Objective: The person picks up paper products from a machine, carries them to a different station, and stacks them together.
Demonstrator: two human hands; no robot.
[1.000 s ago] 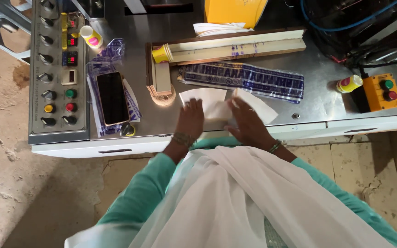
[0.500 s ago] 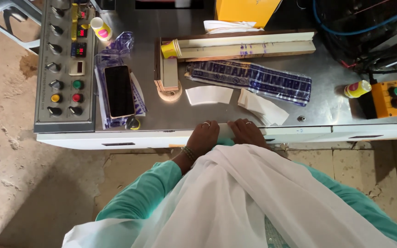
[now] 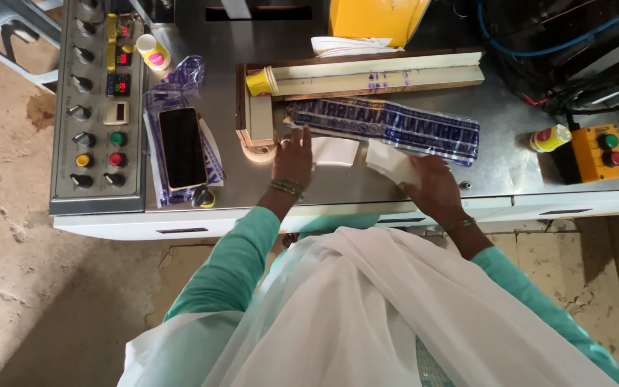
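Both hands have moved back out from the near edge: left hand (image 3: 293, 156) lies flat by one white sheet (image 3: 334, 150); right hand (image 3: 433, 188) grips another sheet (image 3: 390, 162).

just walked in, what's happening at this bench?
A person stands at a metal worktable beside a control panel. The left hand lies flat next to a white paper stack; the right hand rests on another white stack. Behind them lie a blue printed plastic sleeve and a wooden jig. A phone sits to the left.
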